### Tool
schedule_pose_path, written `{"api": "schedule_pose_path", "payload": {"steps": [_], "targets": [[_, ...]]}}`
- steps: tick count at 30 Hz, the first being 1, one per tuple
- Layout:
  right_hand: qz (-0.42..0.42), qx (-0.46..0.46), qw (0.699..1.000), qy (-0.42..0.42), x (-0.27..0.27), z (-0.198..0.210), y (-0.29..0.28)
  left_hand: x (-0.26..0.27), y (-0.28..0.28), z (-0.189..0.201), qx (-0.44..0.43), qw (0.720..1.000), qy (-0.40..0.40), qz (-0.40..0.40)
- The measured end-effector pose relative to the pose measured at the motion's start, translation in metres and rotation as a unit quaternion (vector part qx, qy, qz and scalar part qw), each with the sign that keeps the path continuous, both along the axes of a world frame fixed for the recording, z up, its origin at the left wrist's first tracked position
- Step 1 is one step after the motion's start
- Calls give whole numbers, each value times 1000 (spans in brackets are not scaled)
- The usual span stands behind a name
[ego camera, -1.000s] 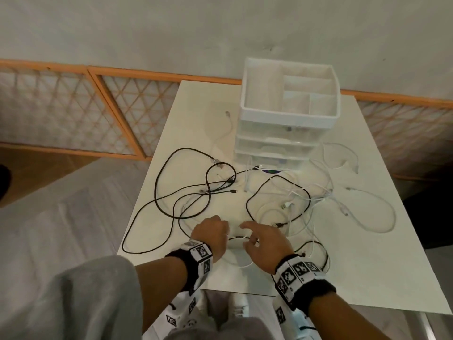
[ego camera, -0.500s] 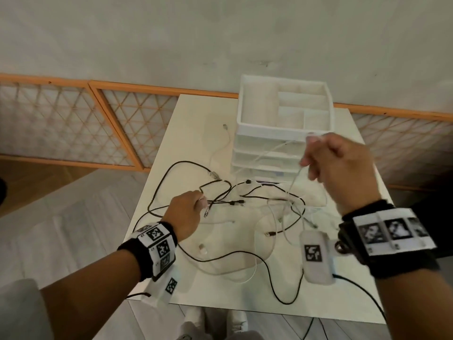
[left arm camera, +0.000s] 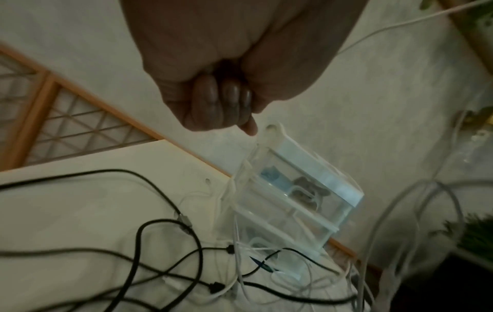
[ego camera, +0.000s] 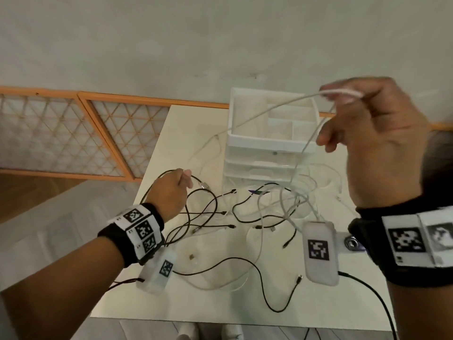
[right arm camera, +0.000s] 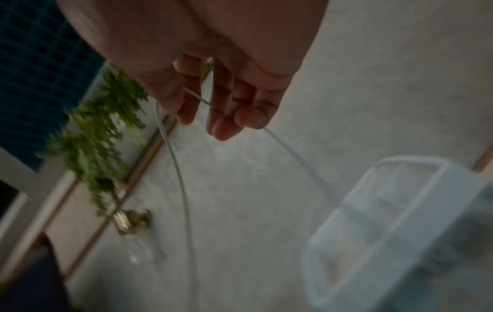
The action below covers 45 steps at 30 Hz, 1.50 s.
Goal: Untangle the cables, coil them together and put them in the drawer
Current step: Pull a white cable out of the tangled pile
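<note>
The right hand (ego camera: 375,141) was raised above the white drawer organizer (ego camera: 272,133), its fingers curled around a white cable (ego camera: 267,111). In the right wrist view that cable crossed the inside of the fingers (right arm camera: 226,101), pinched against the thumb (right arm camera: 184,105), and left the hand as 2 strands: 1 dropped from the thumb side, the other arced away from the fingertips toward the organizer's open top tray. In the head view 1 strand ran down and left over the tray to a plug near the organizer's left rear corner, and the other fell in front of the organizer into the tangled cables (ego camera: 282,207) on the white table (ego camera: 186,133).

The left hand (ego camera: 171,192) was low, to the left of the organizer's front, closed in a fist. In the head view a black cable (ego camera: 208,195) ran into the fist just beside the thumb, and its loops trailed from there toward the organizer's front. The left wrist view showed the fingers (left arm camera: 205,105) tucked tight into the palm, but the cable inside the fist could not be made out there.

The remaining black and white cables lay snarled together in front of the organizer, with the 3 drawers below its tray all pushed in.
</note>
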State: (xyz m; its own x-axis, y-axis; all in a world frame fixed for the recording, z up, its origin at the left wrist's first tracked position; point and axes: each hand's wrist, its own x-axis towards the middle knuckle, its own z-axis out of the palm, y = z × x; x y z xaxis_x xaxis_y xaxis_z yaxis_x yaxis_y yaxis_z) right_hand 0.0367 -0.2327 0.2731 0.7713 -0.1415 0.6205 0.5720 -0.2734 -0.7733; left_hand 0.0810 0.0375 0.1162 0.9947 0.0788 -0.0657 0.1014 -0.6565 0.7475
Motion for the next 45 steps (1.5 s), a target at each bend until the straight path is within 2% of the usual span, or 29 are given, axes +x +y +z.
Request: {"api": "schedule_pose_path", "payload": {"steps": [2,4,6,8,9,10,11,14,16,18,20,22,24,26,28,31,32,34,36,38,39,41,45], "targets": [[-59,-64,993,78,14,-30,-17,1,10,-5,-71,995,29,57],[-136,-129,963,192,28,-74,-41,3,22,-2,-95,987,28,125],[-177,-215,901,331,33,-122,-65,7,30,7,-107,980,-13,169],[-185,-269,826,460,28,-161,-77,10,32,18,-171,967,-58,179],[-173,-278,809,487,25,-172,-76,11,30,23,-204,963,-62,168],[-156,-282,811,488,24,-174,-71,12,24,29,-224,963,-54,143],[-127,-286,827,467,24,-168,-63,11,15,33,-229,967,-42,104],[3,-245,907,343,21,-120,-20,5,-29,42,-194,980,-23,-41],[75,-197,944,252,17,-77,10,-2,-67,46,-202,971,1,-128],[109,-141,967,183,12,-40,29,-7,-99,43,-209,957,36,-199],[111,-72,983,131,8,-14,34,-11,-119,28,-135,960,57,-237],[77,-8,993,84,7,-1,26,-11,-120,-1,-27,966,104,-233],[40,43,996,74,9,-1,8,-12,-109,-24,20,969,149,-198],[61,77,987,128,6,-12,-10,-9,-94,-35,69,969,171,-163],[132,98,961,220,-3,-32,-20,1,-77,-35,106,973,166,-123],[171,39,924,339,-15,-64,-31,21,-42,-23,122,977,165,-55],[149,-10,920,363,-15,-75,-38,28,-29,-22,118,979,164,-17],[54,-107,916,382,-8,-94,-58,36,-8,-17,101,982,155,39],[-74,-111,922,365,4,-107,-77,38,2,-11,99,984,145,35],[-180,-39,929,322,16,-106,-87,37,4,-5,85,985,151,26],[-207,-5,932,297,23,-102,-87,35,4,-4,69,985,155,21],[-216,43,941,255,34,-88,-81,29,-1,-2,42,986,161,-1],[-147,67,970,182,55,-63,-65,17,-12,1,-55,981,181,-50]]}}
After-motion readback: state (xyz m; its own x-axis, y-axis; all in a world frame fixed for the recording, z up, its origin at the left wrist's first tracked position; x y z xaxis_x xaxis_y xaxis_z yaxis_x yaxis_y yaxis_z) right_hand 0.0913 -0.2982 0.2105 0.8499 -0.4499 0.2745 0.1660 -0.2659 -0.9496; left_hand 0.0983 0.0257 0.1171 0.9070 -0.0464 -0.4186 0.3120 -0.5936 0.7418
